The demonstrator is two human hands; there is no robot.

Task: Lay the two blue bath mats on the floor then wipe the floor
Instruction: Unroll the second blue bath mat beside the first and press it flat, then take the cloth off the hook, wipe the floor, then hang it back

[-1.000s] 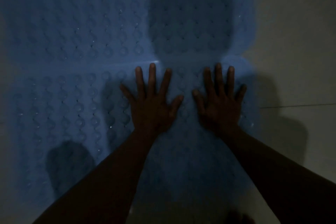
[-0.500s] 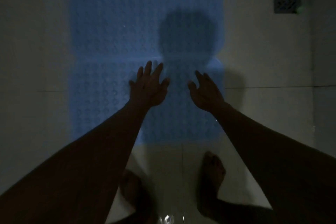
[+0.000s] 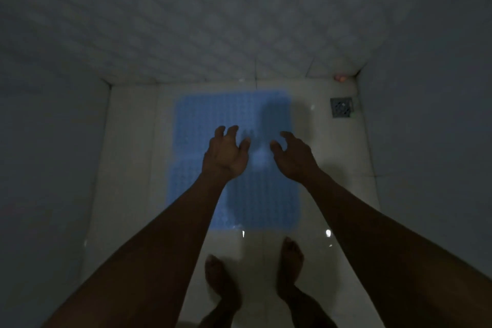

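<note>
**Blue bath mats: position**

Blue bath mats (image 3: 234,162) lie flat on the pale tiled floor (image 3: 133,168), below both raised hands. Left hand (image 3: 226,153) and right hand (image 3: 294,157): fingers loosely curled, empty. No writing legible.

Two blue mats (image 3: 207,125), one floor drain (image 3: 341,107), two hands (image 3: 226,154).

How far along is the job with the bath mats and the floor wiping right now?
Done, it seems: the blue mats lie flat on the pale floor tiles, end to end, left of the drain. In hand: nothing; the left hand and right hand hover above the mats, fingers loosely curled, holding nothing. Left: wiping the floor. No cloth or mop is in view, so that step looks unstarted.
</note>
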